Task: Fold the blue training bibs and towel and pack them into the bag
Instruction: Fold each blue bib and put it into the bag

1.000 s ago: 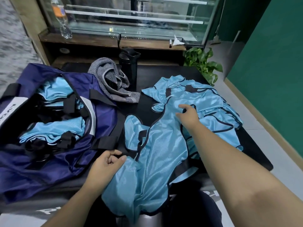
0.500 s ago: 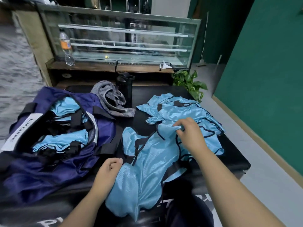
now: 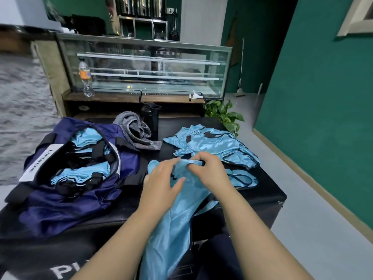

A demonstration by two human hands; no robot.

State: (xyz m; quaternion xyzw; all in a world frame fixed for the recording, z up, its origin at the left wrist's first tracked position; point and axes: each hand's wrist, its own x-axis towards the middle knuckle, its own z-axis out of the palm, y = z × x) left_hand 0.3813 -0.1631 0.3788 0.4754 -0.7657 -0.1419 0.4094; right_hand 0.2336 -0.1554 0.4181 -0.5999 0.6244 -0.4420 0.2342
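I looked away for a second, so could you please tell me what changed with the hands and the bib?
The left hand let go of the bib's lower edge and moved up beside the right hand, which still grips its top edge, drawn nearer. Bag, towel and loose bibs stayed put.

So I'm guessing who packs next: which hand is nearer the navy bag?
Left. The left hand hovers over the bib, just right of the navy bag. The right hand pinches the bib's top edge, farther right, beside the loose bib pile.
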